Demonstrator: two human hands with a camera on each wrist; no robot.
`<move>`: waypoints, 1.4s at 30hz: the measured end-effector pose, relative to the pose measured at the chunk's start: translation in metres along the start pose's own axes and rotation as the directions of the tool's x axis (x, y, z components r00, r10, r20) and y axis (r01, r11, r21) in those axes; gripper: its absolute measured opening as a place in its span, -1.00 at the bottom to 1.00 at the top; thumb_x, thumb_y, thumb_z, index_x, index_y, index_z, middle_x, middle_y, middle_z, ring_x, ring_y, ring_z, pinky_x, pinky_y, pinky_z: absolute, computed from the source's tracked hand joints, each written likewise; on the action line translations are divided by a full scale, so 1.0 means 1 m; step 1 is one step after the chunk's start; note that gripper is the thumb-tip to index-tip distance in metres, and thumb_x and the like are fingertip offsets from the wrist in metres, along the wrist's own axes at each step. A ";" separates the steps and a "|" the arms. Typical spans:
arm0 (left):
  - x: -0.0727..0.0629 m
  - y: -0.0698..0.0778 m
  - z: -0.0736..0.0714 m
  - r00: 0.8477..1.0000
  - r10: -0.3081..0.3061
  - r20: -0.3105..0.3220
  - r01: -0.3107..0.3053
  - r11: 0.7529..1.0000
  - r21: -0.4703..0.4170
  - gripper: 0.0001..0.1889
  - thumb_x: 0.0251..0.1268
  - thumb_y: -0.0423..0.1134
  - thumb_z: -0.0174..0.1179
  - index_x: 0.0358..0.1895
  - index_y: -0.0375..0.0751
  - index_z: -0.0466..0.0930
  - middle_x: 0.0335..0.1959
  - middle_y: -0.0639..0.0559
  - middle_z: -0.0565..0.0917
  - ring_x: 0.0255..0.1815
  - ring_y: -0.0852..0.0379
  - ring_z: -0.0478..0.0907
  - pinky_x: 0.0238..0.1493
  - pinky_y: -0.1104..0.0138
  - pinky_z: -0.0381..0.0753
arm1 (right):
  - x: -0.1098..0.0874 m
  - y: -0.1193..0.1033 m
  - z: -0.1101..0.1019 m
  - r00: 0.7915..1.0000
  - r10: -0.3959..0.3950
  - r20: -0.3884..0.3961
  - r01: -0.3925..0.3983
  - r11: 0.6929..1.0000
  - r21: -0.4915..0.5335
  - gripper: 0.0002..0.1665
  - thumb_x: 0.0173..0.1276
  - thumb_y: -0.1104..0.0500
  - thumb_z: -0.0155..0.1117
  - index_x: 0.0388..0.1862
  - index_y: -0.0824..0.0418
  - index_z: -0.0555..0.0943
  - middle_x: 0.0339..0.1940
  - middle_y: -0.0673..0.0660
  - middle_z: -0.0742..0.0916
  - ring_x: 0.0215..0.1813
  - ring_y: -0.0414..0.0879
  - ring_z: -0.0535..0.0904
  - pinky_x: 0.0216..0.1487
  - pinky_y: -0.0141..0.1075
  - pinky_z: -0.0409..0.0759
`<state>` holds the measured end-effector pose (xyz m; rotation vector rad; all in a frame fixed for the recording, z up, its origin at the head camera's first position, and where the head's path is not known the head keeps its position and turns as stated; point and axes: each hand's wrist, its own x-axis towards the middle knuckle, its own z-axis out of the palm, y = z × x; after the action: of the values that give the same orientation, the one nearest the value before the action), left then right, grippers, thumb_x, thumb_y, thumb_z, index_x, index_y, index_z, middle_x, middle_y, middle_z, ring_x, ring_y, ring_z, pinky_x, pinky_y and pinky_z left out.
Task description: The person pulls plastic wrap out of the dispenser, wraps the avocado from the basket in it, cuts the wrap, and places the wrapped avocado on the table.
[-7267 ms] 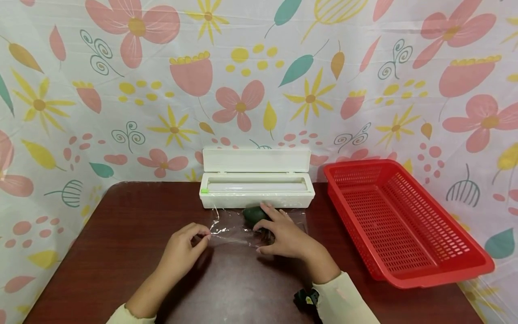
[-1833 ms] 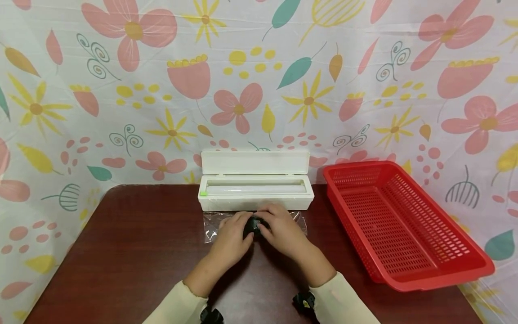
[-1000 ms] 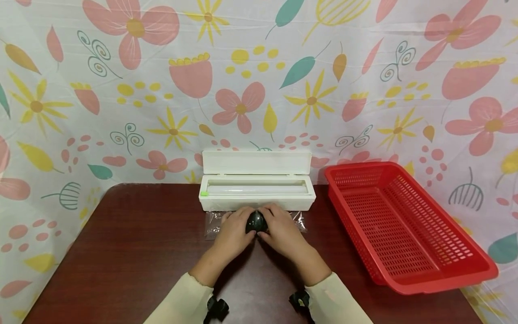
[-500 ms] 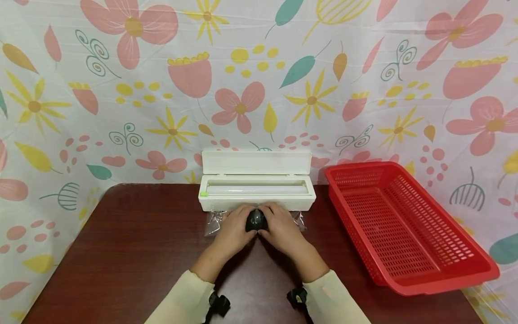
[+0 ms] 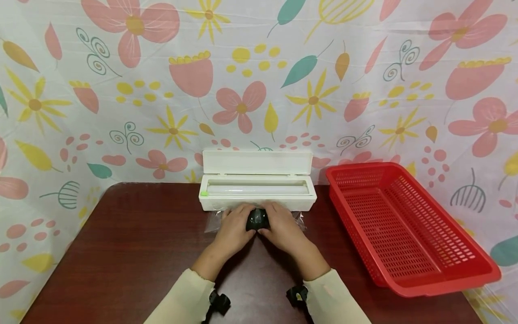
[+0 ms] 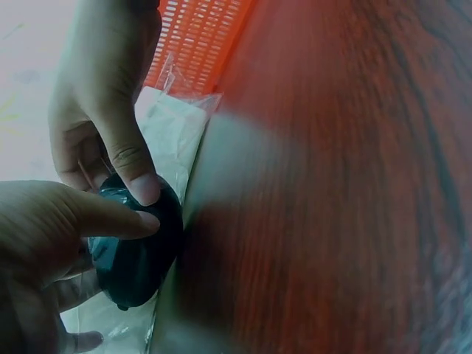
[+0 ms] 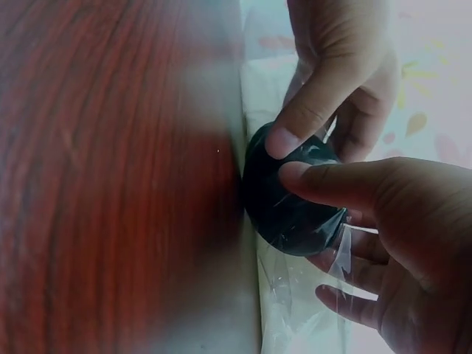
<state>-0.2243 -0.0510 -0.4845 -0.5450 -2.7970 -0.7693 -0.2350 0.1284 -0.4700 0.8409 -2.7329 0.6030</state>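
A dark green, smooth oval avocado is gripped between both hands, just in front of the white box. The left hand curls around its left side, and the right hand curls around its right side. Both thumbs press on the near face, their tips close together, as the left wrist view shows on the avocado. Clear plastic film lies over the avocado and spreads out on either side, running to the box. In the right wrist view, creased film hangs beside the fingers.
The white wrap box stands at the table's back with its lid raised and a film roll inside. A red perforated basket sits at the right. Patterned cloth hangs behind the brown table.
The left hand has gone from pinching the film's near left corner to gripping the avocado opposite the right hand. The film is now drawn in around the avocado, which has moved slightly back toward the box.
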 end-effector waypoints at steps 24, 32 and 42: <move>0.001 -0.004 -0.011 0.998 0.035 -0.047 -0.032 0.997 0.066 -0.29 0.00 -0.12 0.58 0.27 -0.09 0.49 0.17 -0.06 0.59 0.24 -0.07 0.54 0.32 -0.07 0.34 | 0.003 0.005 -0.012 0.993 0.062 0.101 -0.071 0.994 0.089 -0.31 0.28 0.05 0.50 0.33 0.23 0.50 0.23 0.19 0.62 0.28 0.09 0.58 0.32 -0.01 0.54; 0.003 -0.008 -0.016 0.995 0.052 -0.085 -0.048 0.998 0.044 -0.39 0.00 -0.06 0.57 0.14 -0.11 0.56 0.05 -0.03 0.63 0.16 -0.06 0.58 0.28 -0.08 0.37 | 0.003 0.005 -0.014 0.997 0.048 0.054 -0.051 0.997 0.063 -0.37 0.31 0.02 0.47 0.26 0.26 0.51 0.15 0.22 0.69 0.22 0.18 0.59 0.30 0.06 0.51; 0.002 -0.008 -0.020 0.996 0.040 -0.086 -0.032 0.995 0.091 -0.39 0.16 0.02 0.47 0.27 -0.08 0.59 0.18 -0.05 0.65 0.21 -0.12 0.49 0.17 -0.05 0.37 | 0.003 0.002 -0.012 0.999 0.044 -0.014 -0.044 0.999 -0.014 -0.38 0.36 -0.04 0.41 0.28 0.25 0.55 0.18 0.23 0.64 0.24 0.18 0.55 0.33 0.10 0.46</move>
<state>-0.2281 -0.0674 -0.4711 -0.5308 -2.7182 -0.6412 -0.2376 0.1339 -0.4591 0.7731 -2.7465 0.5954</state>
